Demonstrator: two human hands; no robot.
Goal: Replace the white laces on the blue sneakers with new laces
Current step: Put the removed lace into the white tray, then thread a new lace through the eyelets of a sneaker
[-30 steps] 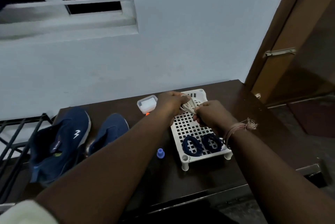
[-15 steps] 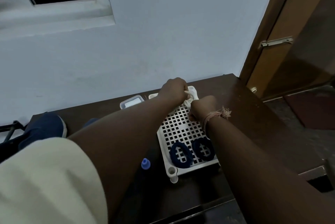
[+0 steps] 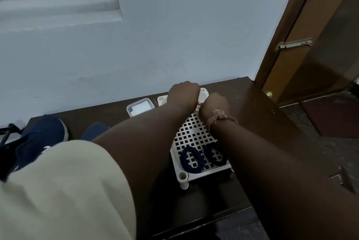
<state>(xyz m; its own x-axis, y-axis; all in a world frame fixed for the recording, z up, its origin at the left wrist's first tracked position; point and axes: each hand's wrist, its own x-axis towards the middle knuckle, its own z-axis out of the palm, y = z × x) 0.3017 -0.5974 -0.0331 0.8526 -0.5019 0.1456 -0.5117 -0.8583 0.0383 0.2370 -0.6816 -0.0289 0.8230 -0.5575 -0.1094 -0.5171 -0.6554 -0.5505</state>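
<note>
Both forearms are bare from the elbow down to the hands. The left arm wears a short, loose sleeve (image 3: 58, 187) of pale cream or beige cloth, plain and unmarked, which ends above the elbow. Round the right wrist is a thin pinkish thread band (image 3: 215, 118), wound several times and knotted, with frayed loose ends sticking out to the side.

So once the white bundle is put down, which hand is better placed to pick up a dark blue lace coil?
Probably the right hand: its forearm lies directly over the dark blue lace coils on the white tray; the left hand would have to reach across.
</note>
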